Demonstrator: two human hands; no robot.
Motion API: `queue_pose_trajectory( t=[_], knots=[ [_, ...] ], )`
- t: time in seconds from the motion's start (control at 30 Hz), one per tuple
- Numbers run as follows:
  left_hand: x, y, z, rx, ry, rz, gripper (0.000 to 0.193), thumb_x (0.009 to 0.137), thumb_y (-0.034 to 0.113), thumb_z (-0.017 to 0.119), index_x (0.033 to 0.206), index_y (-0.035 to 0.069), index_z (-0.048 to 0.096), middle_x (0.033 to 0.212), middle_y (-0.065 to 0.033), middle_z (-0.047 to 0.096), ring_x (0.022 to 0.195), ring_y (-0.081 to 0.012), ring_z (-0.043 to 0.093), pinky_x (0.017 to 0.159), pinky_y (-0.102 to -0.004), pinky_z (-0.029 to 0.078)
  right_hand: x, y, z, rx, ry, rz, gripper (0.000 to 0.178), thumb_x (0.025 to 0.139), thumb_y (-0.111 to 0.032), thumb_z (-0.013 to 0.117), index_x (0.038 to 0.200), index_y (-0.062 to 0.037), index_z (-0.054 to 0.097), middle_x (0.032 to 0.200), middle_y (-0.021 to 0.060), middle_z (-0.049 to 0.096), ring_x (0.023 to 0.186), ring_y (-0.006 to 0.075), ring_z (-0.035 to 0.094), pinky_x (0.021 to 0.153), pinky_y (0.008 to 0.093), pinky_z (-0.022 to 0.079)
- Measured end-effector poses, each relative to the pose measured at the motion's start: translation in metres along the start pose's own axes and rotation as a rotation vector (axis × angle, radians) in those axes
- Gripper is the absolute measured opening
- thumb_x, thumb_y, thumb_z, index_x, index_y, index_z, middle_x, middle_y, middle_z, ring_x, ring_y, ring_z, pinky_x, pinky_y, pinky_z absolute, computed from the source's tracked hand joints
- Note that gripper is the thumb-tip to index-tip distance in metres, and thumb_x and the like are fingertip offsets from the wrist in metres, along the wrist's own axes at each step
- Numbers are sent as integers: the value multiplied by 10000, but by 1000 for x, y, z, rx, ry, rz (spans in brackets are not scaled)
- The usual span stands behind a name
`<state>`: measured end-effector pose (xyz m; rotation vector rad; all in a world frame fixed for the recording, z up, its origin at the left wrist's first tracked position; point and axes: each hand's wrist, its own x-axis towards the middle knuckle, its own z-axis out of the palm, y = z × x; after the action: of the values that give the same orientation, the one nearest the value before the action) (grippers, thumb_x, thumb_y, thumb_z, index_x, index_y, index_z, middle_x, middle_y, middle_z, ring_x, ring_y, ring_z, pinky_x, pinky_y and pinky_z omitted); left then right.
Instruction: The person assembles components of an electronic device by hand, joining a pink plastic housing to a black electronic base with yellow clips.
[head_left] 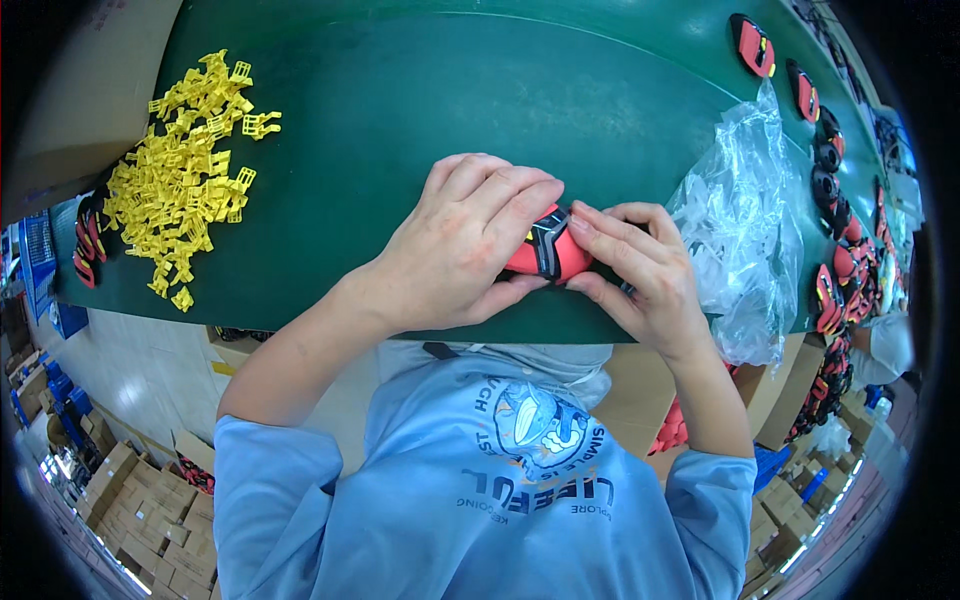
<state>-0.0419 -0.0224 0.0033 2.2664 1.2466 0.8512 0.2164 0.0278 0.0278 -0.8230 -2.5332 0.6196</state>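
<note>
Near the front edge of the green table, a small rounded red-and-black plastic casing (547, 250) is gripped between both my hands. My left hand (470, 235) wraps over its left side, fingers together on top and thumb below, so much of the casing is covered. From the right, my right hand (640, 265) pinches its end with fingertips and thumb. A bit of yellow shows on the casing beside my left fingers. What kind of product it is, I cannot tell.
A pile of yellow plastic clips (180, 170) lies at the left, beside a cardboard box (90, 90). Right of my hands rests a clear plastic bag (745, 220) with pale pieces inside. Several red-and-black casings (755, 48) line the right edge. The green tabletop (400, 90) stretches away beyond my hands.
</note>
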Motion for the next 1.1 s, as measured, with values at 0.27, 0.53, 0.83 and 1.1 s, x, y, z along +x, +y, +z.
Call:
queue_pose_trajectory(
  t=[0.27, 0.53, 0.83, 1.1],
  knots=[
    [-2, 3, 4, 41, 0, -21, 826, 743, 251, 916, 1444, -11, 570, 1400, -183, 596, 1232, -408, 546, 1107, -540, 429, -7, -10, 7, 33, 71, 81, 543, 766, -215, 909, 1276, -86, 775, 1294, 89, 778, 891, 274, 650, 810, 376, 544],
    [-1, 3, 6, 41, 17, -30, 838, 738, 238, 914, 1448, -26, 555, 1405, -193, 581, 1232, -412, 539, 1096, -534, 430, -9, -8, 17, -20, 128, 97, 538, 751, -253, 924, 1244, -94, 779, 1281, 76, 784, 816, 234, 604, 755, 351, 498],
    [7, -3, -8, 11, -80, 46, 747, 796, 416, 870, 1402, 55, 624, 1366, -145, 611, 1187, -354, 547, 1044, -503, 426, -5, 0, 12, -29, 82, 43, 462, 798, -289, 897, 1208, -104, 789, 1261, 40, 792, 801, 222, 600, 764, 363, 461],
    [10, -12, 0, 64, -3, 78, 607, 775, 433, 884, 1288, 158, 709, 1262, -52, 670, 1120, -313, 563, 974, -464, 426, -4, -8, -37, 1139, 428, 177, 106, 970, -176, 742, 971, -76, 777, 978, 75, 762, 730, 227, 631, 752, 375, 510]
  ],
)
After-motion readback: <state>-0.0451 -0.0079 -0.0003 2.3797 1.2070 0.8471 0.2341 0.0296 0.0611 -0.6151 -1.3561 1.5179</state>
